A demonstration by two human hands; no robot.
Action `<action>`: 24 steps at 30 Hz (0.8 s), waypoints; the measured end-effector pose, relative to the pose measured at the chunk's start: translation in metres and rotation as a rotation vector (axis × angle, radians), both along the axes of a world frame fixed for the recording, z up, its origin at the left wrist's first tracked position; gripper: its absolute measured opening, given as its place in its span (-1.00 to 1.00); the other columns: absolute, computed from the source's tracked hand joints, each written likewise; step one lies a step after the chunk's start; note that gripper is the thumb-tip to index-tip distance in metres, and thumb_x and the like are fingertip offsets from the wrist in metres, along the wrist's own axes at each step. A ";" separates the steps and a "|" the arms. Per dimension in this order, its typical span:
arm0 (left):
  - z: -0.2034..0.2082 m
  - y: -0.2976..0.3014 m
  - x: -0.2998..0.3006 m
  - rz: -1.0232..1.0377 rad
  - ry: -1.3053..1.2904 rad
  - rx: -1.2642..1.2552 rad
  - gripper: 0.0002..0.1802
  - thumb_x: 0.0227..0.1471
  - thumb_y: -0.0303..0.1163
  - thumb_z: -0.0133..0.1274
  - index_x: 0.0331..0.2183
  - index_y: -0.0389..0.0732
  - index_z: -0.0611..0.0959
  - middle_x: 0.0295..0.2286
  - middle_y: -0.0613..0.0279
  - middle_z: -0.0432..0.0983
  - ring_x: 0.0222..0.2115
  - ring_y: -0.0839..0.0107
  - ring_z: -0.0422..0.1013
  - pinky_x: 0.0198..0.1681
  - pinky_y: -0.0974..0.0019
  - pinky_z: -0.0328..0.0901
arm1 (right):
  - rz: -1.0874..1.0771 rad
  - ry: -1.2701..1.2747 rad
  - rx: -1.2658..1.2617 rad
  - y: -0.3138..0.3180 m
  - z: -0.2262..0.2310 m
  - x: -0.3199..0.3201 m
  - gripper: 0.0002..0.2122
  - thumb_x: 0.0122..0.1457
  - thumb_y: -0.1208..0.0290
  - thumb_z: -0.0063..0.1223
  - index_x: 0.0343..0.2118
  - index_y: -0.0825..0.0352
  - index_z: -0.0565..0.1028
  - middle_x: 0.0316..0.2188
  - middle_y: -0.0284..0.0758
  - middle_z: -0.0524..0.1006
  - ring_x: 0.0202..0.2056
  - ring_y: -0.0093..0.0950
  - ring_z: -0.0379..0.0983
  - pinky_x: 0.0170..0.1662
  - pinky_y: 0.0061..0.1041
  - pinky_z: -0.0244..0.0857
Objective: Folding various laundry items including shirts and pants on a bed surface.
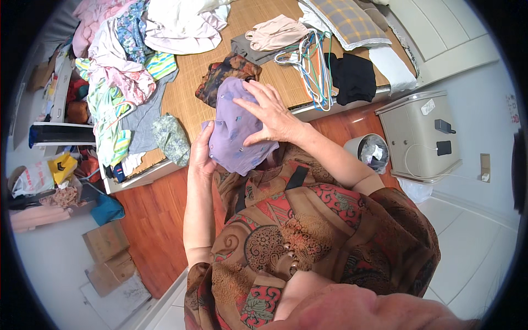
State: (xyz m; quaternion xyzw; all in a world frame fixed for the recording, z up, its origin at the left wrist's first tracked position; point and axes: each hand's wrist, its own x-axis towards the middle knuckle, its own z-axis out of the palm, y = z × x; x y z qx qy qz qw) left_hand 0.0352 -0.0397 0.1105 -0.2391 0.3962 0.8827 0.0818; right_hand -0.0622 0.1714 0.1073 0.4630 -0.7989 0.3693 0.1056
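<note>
A purple garment (234, 124) with small dark-blue and pale prints, folded into a compact bundle, is held in front of me at the bed's edge. My left hand (202, 151) grips its left side, thumb on the near face and the other fingers mostly hidden behind. Across the upper right of the cloth lies my right hand (270, 113), fingers spread and pressed flat on it. Just beyond, a folded dark brown and orange patterned garment (220, 74) rests on the bamboo mat (184, 77). To the left, a crumpled green floral cloth (170, 137) hangs at the bed's edge.
Mixed clothes (118, 71) are heaped on the bed's left side. Several hangers (313, 71), a black folded garment (355, 77) and a plaid pillow (349, 22) lie at right. A waste bin (352, 146) stands beside a beige cabinet (404, 121). Cardboard (104, 242) sits at lower left.
</note>
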 end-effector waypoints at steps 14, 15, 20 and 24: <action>0.007 0.005 -0.008 0.001 -0.062 -0.113 -0.76 0.07 -0.24 0.05 -0.27 -0.19 0.53 -0.36 0.22 0.51 -0.39 0.42 0.45 -0.30 0.31 0.39 | 0.305 -0.620 0.048 -0.009 -0.049 0.025 -0.58 0.05 0.32 0.04 -0.01 0.34 0.34 -0.39 -0.05 0.52 -0.33 -0.17 0.48 -0.19 -0.36 0.34; -0.001 0.000 -0.008 -0.018 -0.068 -0.064 -0.75 0.07 -0.23 0.04 -0.26 -0.19 0.53 -0.36 0.22 0.51 -0.38 0.42 0.46 -0.29 0.32 0.39 | 0.308 -0.618 0.046 -0.009 -0.053 0.025 -0.58 0.05 0.32 0.04 -0.01 0.34 0.34 -0.39 -0.05 0.52 -0.33 -0.17 0.48 -0.19 -0.36 0.34; -0.003 -0.006 -0.011 -0.026 -0.020 -0.130 -0.65 0.06 -0.28 0.05 -0.12 -0.22 0.49 -0.29 0.21 0.51 -0.30 0.42 0.45 -0.22 0.35 0.37 | 0.336 -0.864 -0.051 -0.001 -0.056 0.013 -0.67 0.10 0.45 -0.07 -0.04 0.38 0.37 -0.31 -0.14 0.52 -0.27 -0.36 0.46 -0.15 -0.41 0.30; 0.004 0.005 -0.006 -0.123 0.167 -0.361 -0.42 -0.02 -0.45 0.11 0.06 -0.21 0.35 -0.18 0.16 0.47 -0.18 0.42 0.41 -0.11 0.36 0.33 | 0.324 -0.980 -0.148 0.004 -0.064 0.003 -0.67 0.12 0.42 -0.05 -0.06 0.42 0.38 -0.32 -0.25 0.52 -0.28 -0.49 0.40 -0.15 -0.46 0.28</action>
